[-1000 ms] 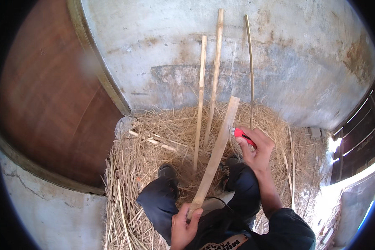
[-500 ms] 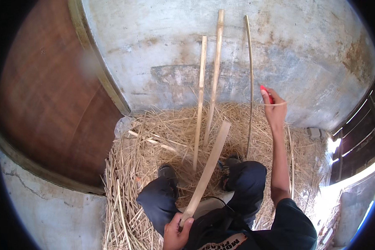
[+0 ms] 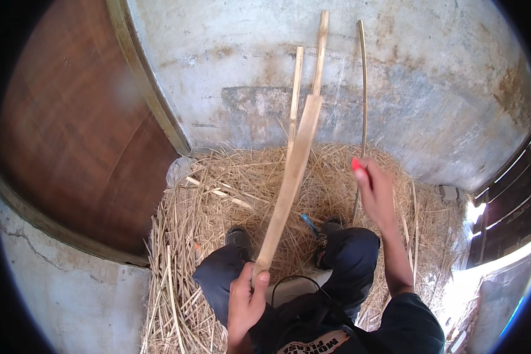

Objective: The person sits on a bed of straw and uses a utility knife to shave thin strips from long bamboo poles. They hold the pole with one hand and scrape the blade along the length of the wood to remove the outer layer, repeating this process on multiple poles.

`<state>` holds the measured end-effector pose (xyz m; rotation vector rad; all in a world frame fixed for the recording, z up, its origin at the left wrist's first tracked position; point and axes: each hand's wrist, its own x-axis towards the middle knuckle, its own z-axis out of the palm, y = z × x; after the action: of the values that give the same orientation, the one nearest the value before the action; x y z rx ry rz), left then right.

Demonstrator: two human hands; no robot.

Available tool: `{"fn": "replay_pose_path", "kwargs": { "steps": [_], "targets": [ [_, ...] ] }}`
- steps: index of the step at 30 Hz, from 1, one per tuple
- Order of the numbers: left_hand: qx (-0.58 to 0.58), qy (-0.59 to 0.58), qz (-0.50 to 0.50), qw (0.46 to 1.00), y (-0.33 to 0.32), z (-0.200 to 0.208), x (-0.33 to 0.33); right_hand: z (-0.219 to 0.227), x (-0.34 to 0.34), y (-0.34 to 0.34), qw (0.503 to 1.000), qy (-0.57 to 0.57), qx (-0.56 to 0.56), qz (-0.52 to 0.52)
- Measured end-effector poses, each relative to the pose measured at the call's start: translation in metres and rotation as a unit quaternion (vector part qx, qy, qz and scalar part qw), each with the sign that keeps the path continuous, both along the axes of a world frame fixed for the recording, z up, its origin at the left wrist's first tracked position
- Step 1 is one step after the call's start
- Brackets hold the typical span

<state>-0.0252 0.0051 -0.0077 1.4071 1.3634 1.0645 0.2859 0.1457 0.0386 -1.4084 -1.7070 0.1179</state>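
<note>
A long, flat bamboo strip (image 3: 289,183) rises from my lap, tilted slightly to the right, its far end crossing in front of the wall. My left hand (image 3: 246,300) is closed round its near end, above my left thigh. To the right of the strip and apart from it, my right hand (image 3: 376,194) is raised over the straw. Its fingers are wrapped round a small red object (image 3: 358,166), whose red tip pokes out past the thumb; the rest is hidden, so its kind is unclear.
Three slender bamboo sticks lean on the stained wall (image 3: 265,118); one is this thin stick (image 3: 363,88). Straw and shavings (image 3: 189,236) cover the floor. A small blue thing (image 3: 308,222) lies by my right foot. A brown panel (image 3: 76,130) stands left, dark slats (image 3: 507,200) right.
The bamboo strip has moved up and away from me, with my left hand slightly higher. My right hand has come down and nearer, still holding the red object. The blue thing now shows.
</note>
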Motion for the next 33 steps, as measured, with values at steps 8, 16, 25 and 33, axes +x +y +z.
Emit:
{"fn": "replay_pose_path", "kwargs": {
  "steps": [8,16,25,33],
  "targets": [
    [0.027,0.000,-0.042,0.999,0.009,0.015,0.012,-0.011,-0.054,-0.072,0.968,-0.055,0.087,0.230],
    [0.043,0.011,-0.042,0.998,0.008,0.030,0.021,-0.016,-0.067,-0.070,0.959,-0.057,0.126,0.248],
    [0.070,0.086,-0.007,0.994,0.008,0.040,0.029,-0.011,-0.070,-0.070,0.960,-0.075,0.133,0.236],
    [0.068,0.121,0.023,0.990,0.008,0.035,0.032,-0.009,-0.072,-0.068,0.965,-0.080,0.118,0.221]
  ]
}}
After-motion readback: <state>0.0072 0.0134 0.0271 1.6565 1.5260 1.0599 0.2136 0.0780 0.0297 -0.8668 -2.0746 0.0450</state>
